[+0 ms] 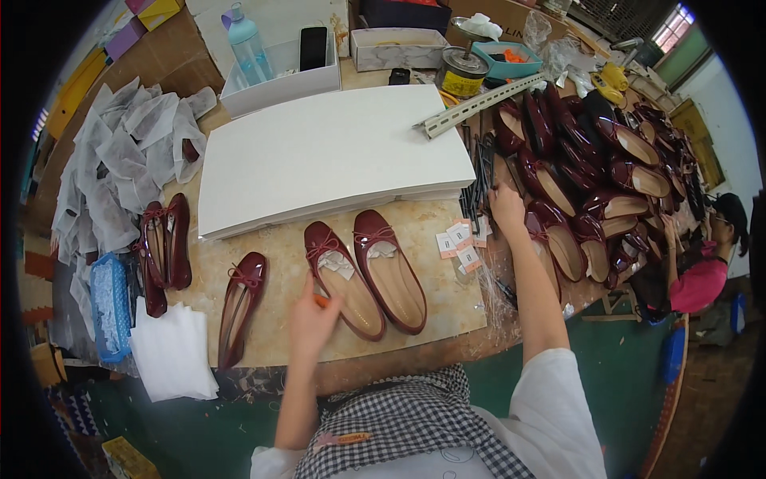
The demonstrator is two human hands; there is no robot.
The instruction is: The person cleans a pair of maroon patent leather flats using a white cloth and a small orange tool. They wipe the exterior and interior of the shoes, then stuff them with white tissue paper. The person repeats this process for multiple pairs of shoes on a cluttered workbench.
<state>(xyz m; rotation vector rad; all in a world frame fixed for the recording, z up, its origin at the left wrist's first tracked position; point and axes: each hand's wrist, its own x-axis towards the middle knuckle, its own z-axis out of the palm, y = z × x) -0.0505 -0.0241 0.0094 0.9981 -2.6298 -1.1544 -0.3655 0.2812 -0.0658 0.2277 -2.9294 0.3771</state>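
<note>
Two dark red ballet flats with small bows, the left shoe (343, 279) and the right shoe (389, 271), lie side by side, toes away from me, with white paper in their toes. My left hand (313, 315) is closed around a small orange thing (321, 301), its kind mostly hidden, and its fingertips touch the left shoe's outer side. My right hand (508, 209) reaches to a pile of thin black sticks (481, 164) with its fingers closed on one. Another single flat (243, 307) lies left of the pair.
A stack of white sheets (327, 152) fills the table's middle. Many red flats (558, 176) heap up at right, a metal angle bar (479, 106) beside them. Tags (460, 239) lie near my right arm. Paper-wrapped shoes (128, 152) and a blue basket (110, 307) stand left. A person (706, 267) sits far right.
</note>
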